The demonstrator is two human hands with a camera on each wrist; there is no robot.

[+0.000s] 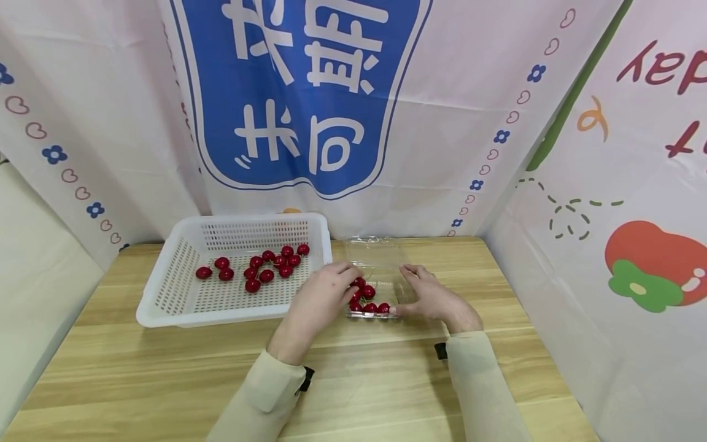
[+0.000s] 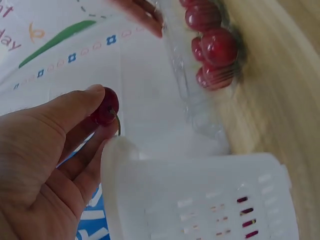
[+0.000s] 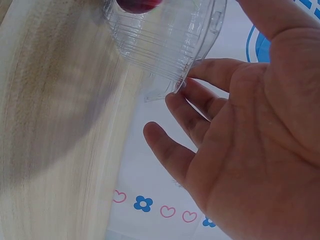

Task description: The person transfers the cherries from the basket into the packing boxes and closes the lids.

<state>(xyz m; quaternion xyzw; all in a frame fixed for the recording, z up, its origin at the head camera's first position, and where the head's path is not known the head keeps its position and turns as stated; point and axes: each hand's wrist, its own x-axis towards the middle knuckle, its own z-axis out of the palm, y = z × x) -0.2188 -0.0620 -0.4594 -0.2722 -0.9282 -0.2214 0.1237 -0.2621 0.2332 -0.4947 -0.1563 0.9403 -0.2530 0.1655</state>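
My left hand point(image 1: 320, 294) is at the left side of a clear plastic box point(image 1: 386, 285). Its thumb and fingertips pinch a dark red cherry point(image 2: 106, 107) with a green stem, close to the basket's rim in the left wrist view. Several more cherries point(image 1: 369, 291) lie in the box, mostly to the left and along the front. The box's lid point(image 1: 372, 250) is folded back toward the wall. My right hand point(image 1: 436, 301) holds the box's right side, thumb at the near corner and fingers by the far one. The little finger point(image 3: 165, 145) stands free of it.
A white slotted basket point(image 1: 221, 313) with several loose cherries point(image 1: 267, 275) stands left of the box. Both are on a wood-grain table point(image 1: 364, 380), near its back edge. Printed cloth point(image 1: 436, 153) hangs behind and to the right.
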